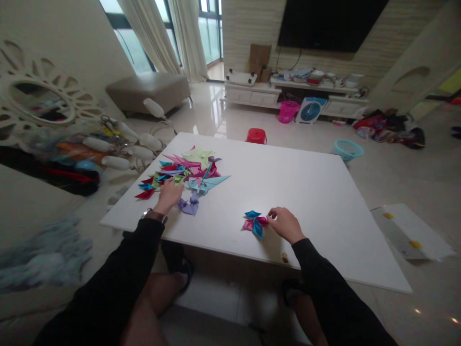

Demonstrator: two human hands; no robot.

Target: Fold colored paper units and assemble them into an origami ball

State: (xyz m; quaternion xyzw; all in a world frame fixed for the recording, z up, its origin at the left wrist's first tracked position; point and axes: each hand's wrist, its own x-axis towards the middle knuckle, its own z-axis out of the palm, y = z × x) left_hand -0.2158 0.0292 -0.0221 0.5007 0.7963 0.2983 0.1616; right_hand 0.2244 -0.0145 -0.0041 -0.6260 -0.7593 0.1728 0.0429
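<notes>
A heap of folded paper pieces [198,168] is spread over the left part of the white surface [295,182], and its near edge is covered by the left hand [170,194], perhaps so that single pieces can be reached by touch. Whether a piece is caught in the left grip cannot be told, as the fingertips are lost among the colours. A purple folded piece [189,205] is left just beside that hand, nearer the person.

Well apart from the heap, 4 pieces are set as a small cross-shaped cluster [254,222]: 2 blue, 1 pink, 1 dark pink. Bare space seems to be kept around it so that its shape is not disturbed. The right hand [284,223] is held low at its dark pink tip, fingers bent inward; whether that tip is pinched or only steadied cannot be told.
</notes>
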